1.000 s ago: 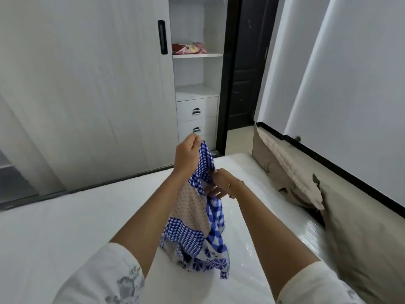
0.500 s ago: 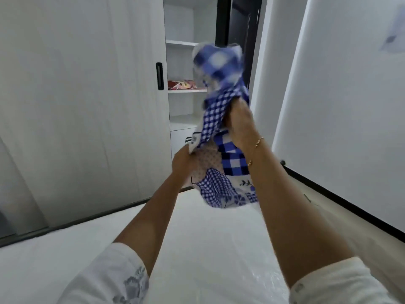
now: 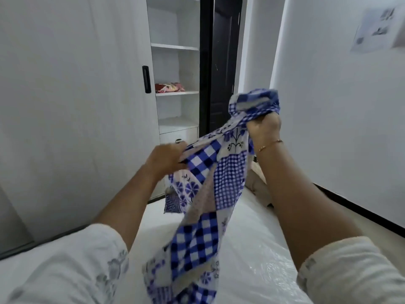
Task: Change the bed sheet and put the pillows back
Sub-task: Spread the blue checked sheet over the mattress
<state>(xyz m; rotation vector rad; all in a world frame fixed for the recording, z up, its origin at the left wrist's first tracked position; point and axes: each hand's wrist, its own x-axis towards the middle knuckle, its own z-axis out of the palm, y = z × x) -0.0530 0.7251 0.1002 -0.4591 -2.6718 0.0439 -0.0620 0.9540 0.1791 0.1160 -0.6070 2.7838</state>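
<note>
— Since half a second back, both hands have swung apart: right hand (image 3: pixel 264 128) lower and off to the right, left hand (image 3: pixel 166 159) out to the left, so the sheet (image 3: pixel 219 172) spreads between them.

— State of each grip?

— Right is clenched on a bunched wad of sheet; left pinches an edge. I see the rest hanging down over the bare mattress (image 3: pixel 252 249).

— How will it handle?

— I judge it light, soft, floppy. Better to find corners than bunches.

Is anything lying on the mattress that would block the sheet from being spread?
Nothing visible on the bare mattress under the sheet; both hands grip it. Brown pillows sit at the far right edge.
</note>
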